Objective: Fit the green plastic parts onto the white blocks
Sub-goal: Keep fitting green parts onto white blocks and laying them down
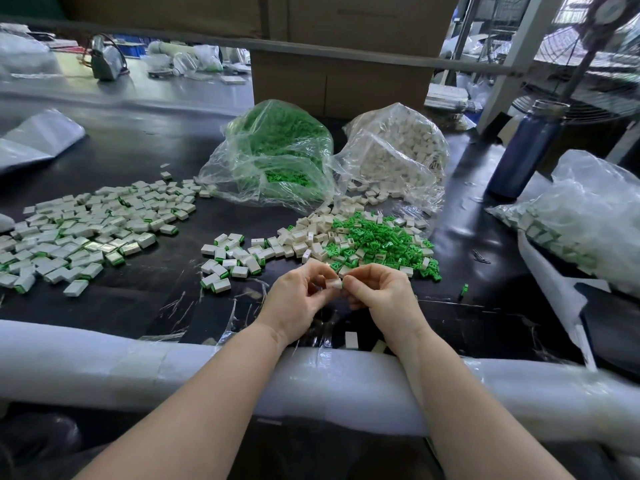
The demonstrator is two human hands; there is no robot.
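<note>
My left hand point(300, 296) pinches a small white block point(331, 283) between thumb and fingers, just above the black table. My right hand point(377, 289) meets it from the right and pinches a green plastic part point(343, 284) at the block's end; only a sliver of green shows. Behind the hands lies a loose heap of green parts point(381, 242) mixed with white blocks point(304, 233). A small group of fitted blocks point(232, 258) lies to the left of the hands, and a wide spread of them point(90, 230) covers the far left.
Two clear bags stand at the back, one of green parts point(277, 150) and one of white blocks point(401, 150). A blue bottle point(526, 150) and another bag point(588, 216) stand right. A padded white rail point(138, 365) runs along the near edge. Cardboard boxes point(339, 81) rise behind.
</note>
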